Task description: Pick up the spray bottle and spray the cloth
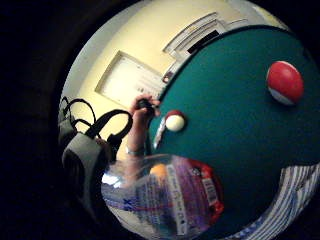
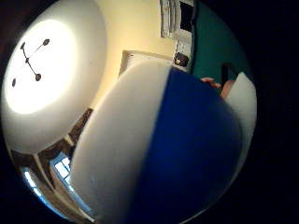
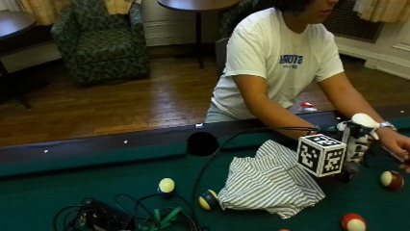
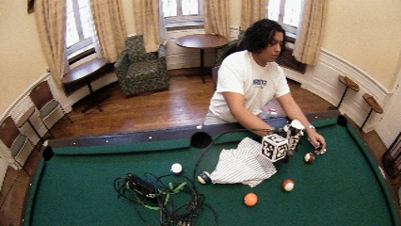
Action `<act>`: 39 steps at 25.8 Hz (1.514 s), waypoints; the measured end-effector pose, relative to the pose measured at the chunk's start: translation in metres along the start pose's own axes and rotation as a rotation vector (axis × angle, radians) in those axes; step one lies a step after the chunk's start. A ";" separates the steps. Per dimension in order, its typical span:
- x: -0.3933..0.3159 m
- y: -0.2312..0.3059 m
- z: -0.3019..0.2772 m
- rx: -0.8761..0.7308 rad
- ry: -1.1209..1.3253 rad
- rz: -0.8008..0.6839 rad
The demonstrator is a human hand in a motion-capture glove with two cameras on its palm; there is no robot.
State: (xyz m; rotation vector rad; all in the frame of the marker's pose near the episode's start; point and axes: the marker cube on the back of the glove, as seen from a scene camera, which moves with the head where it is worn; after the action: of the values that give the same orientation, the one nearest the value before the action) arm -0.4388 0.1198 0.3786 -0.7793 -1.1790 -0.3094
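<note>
Gloved right hand (image 3: 350,153) is seen wrapped round the clear, white-headed plastic spray bottle (image 3: 363,120), held upright just beside the striped grey-white cloth (image 3: 269,185) on the green-felt table (image 3: 96,175); nozzle is best turned clothward before the trigger is squeezed.

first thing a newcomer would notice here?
The green pool table with a striped cloth crumpled near the rail in front of the seated person. Beside the cloth the right hand grips a spray bottle, and billiard balls such as an orange one dot the felt.
</note>
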 end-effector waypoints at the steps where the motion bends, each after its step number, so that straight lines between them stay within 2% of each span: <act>1: 0.001 -0.002 0.001 0.014 0.004 -0.001; 8: 0.011 -0.028 0.007 0.084 0.021 0.009; 20: 0.027 -0.062 0.013 0.114 0.029 0.019; 35: 0.026 -0.055 0.017 -0.113 -0.018 0.136; 39: 0.032 -0.050 0.017 -0.133 0.012 0.148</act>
State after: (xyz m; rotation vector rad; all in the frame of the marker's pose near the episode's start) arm -0.4684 0.1015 0.4296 -0.9746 -1.0913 -0.2714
